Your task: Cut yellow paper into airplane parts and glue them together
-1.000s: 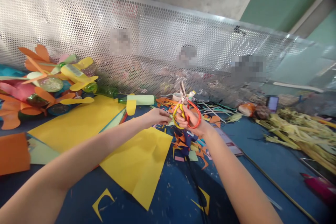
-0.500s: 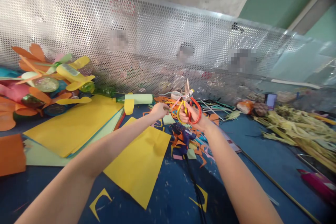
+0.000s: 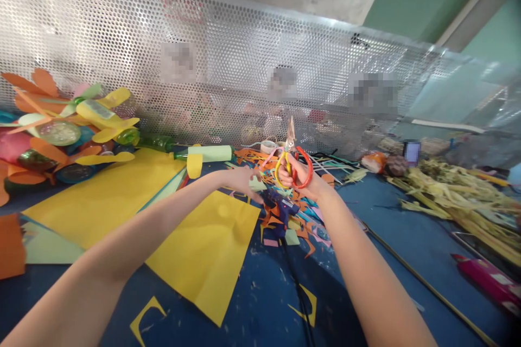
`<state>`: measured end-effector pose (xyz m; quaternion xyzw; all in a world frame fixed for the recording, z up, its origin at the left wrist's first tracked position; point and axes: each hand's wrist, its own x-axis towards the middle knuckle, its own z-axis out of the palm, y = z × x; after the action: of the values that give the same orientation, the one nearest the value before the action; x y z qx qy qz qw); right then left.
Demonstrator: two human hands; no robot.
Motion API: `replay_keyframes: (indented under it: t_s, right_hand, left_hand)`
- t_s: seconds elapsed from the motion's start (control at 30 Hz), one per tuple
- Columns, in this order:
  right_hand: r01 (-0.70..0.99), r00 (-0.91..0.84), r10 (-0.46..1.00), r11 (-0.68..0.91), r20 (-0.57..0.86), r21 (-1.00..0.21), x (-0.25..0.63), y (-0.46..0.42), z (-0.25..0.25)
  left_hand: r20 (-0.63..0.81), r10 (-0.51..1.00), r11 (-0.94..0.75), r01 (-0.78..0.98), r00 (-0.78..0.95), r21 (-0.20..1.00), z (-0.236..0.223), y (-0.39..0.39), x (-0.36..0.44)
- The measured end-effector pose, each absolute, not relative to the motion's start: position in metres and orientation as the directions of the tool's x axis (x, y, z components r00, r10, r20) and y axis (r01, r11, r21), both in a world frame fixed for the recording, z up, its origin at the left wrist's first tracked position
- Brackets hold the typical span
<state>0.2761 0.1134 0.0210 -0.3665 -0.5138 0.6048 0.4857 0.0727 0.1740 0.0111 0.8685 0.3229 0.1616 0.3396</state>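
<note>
In my right hand is a pair of scissors with one yellow and one red handle loop, its blades pointing up and away from me. My left hand reaches over the scraps with its fingers spread, around a small pale green paper piece. Whether the fingers touch that piece I cannot tell. Just below both hands lies a dark blue glue gun, partly covered by orange and other paper cuttings. A creased yellow sheet lies under and beside my left forearm.
Paper-petalled bottles crowd the left, behind stacked yellow paper. A green bottle wrapped in pale paper lies farther back. Dried husks and a magenta tool are at right. A perforated metal screen borders the back; blurred people show beyond.
My left hand has come down toward the pale green piece and its fingers have spread. The scissors stay in my right hand, turned slightly more upright. The view has shifted a little right.
</note>
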Motion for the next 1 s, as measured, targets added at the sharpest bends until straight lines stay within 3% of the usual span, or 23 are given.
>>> replay_keyframes:
  t_s: [0.13, 0.3, 0.4, 0.6, 1.0]
  right_hand:
    - [-0.237, -0.270, 0.961, 0.001, 0.067, -0.971, 0.277, 0.112, 0.023]
    - [-0.279, -0.275, 0.957, 0.015, 0.094, -0.960, 0.278, 0.109, 0.031]
    - [-0.300, -0.277, 0.954, 0.024, 0.111, -0.953, 0.278, 0.110, 0.034]
    - [-0.313, -0.279, 0.954, 0.020, 0.112, -0.949, 0.277, 0.108, 0.033]
    - [-0.324, -0.287, 0.953, -0.001, 0.098, -0.946, 0.274, 0.110, 0.028]
  left_hand:
    - [0.171, 0.748, -0.547, 0.448, 0.642, 0.707, 0.014, 0.174, 0.076]
    - [0.312, 0.867, -0.455, 0.358, 0.389, 0.816, 0.018, 0.198, 0.101]
    - [0.251, 0.898, -0.368, 0.304, 0.362, 0.879, 0.008, 0.206, 0.122]
    - [0.065, 0.870, -0.269, 0.360, 0.488, 0.893, -0.016, 0.204, 0.135]
    - [-0.118, 0.711, -0.401, 0.537, 0.693, 0.743, -0.004, 0.202, 0.087]
